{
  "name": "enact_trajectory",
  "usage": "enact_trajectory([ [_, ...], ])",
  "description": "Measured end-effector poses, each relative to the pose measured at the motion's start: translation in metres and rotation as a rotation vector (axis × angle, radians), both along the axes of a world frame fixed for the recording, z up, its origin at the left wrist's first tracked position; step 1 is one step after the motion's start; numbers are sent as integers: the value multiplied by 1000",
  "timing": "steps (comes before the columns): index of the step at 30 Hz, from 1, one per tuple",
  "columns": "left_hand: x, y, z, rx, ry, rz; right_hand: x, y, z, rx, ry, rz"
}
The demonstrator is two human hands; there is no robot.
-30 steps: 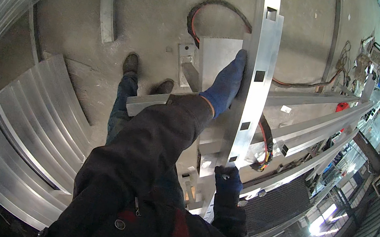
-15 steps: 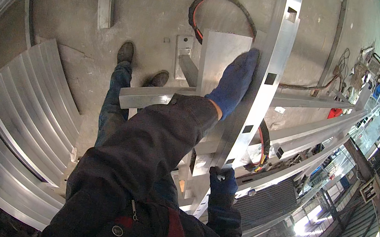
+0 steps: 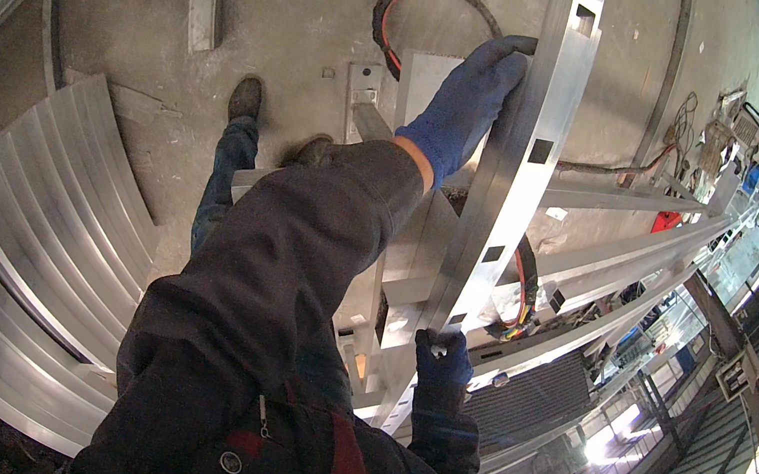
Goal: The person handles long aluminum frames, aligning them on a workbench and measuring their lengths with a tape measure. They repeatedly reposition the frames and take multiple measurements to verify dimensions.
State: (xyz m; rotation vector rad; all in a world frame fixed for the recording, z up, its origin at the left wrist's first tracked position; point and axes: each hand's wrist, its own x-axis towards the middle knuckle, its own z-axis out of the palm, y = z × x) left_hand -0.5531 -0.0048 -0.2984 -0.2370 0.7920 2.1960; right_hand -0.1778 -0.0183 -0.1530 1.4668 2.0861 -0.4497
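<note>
A long slotted aluminium profile [image 3: 520,160] — judged stiff, smooth-faced and awkwardly long — was gripped near its far end by the gloved left hand [image 3: 463,110] and at its near end by the closed right hand [image 3: 442,362].

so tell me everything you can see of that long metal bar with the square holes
The long metal bar looks like bright, brushed aluminium: flat-faced, with small square cut-outs spaced along it. It runs from the top edge of the view down to the middle, leaning slightly. The left hand, in a blue glove, grips its upper part; the right hand, also gloved, holds its lower end.
</note>
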Motion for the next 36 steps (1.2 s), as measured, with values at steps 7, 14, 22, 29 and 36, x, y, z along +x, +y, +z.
enact_trajectory([
  [7, 1, 0, -2, 26, -48, 8, 4, 0, -2, -52, 83, -101],
  [14, 0, 0, -1, 6, -56, -14, -13, -4, 6, -50, 56, -91],
  [22, 3, -1, 0, 15, -32, 8, -22, -6, 10, -35, 61, -51],
  [29, 4, -1, -1, 31, -40, 12, -13, -3, 4, -20, 80, -55],
  [36, 5, -3, -2, 14, -40, -12, -9, -2, 2, -51, 96, -96],
])
